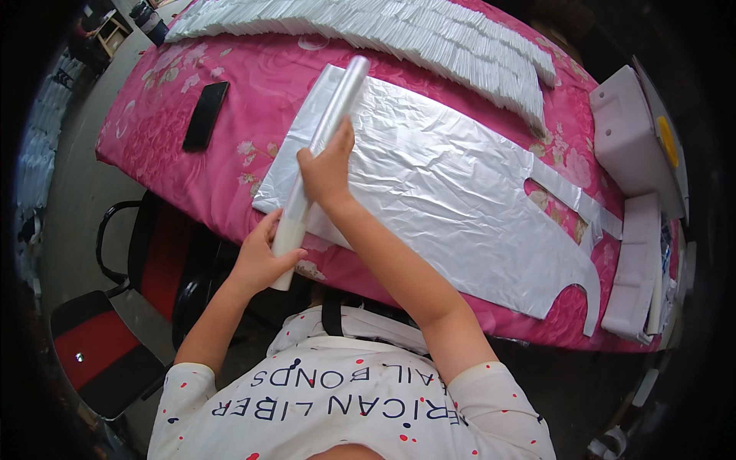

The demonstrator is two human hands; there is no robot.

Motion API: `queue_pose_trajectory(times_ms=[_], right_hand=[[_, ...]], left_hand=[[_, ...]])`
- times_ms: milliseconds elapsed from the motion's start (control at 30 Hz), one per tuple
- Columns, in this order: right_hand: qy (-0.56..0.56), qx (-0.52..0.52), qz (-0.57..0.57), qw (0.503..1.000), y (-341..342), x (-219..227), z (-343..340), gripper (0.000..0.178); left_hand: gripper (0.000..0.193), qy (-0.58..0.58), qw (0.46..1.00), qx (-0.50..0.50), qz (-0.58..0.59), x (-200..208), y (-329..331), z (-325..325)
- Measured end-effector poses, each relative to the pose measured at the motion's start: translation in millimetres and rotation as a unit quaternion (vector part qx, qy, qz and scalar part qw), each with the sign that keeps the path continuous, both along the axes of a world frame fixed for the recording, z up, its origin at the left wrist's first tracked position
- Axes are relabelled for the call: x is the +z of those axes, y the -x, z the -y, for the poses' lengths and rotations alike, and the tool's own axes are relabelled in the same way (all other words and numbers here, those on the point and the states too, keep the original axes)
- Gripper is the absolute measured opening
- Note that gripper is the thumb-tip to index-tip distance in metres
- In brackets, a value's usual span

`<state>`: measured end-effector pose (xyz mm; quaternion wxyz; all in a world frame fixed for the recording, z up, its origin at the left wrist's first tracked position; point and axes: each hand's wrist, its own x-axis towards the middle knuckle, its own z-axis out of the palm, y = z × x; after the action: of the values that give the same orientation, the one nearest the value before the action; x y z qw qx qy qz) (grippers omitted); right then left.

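Observation:
A long, slim roll of shiny translucent plastic film (335,115) slants over the left end of a silvery-white plastic apron (445,169). My right hand (328,165) is closed around the roll at about its middle. Lower down, near the roll's pale near end, my left hand (264,257) grips it with the thumb across the front. The apron lies spread and wrinkled on the table, its cut-out armholes and straps toward the right. Part of its left end is hidden behind the roll and my right hand.
A pink flowered cloth (161,115) covers the table. Overlapping stacks of folded white plastic (429,38) line the far side, and a black phone (205,116) lies at left. White foam boxes (630,126) stand at the right edge. A red-and-black chair (107,337) is at lower left.

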<state>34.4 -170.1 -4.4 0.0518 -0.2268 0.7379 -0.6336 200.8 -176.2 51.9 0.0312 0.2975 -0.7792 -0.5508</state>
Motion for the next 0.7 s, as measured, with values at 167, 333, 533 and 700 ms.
queue_pose_trajectory(times_ms=[167,333,533,700], right_hand=[[0.352,0.303,0.441,0.768,22,68,-45,0.073],[0.317,0.333,0.36,0.812,37,105,-82,0.071],[0.148,0.267,0.239,0.922,54,100,-121,0.067],[0.081,0.268,0.293,0.914,51,75,-157,0.053]], left_hand=[[0.077,-0.557,0.806,-0.044,-0.192,9,6,-21],[0.085,-0.629,0.755,-0.123,-0.142,37,35,-44],[0.034,-0.281,0.954,-0.036,-0.094,27,51,-55],[0.034,-0.231,0.972,-0.015,-0.048,27,59,-64]])
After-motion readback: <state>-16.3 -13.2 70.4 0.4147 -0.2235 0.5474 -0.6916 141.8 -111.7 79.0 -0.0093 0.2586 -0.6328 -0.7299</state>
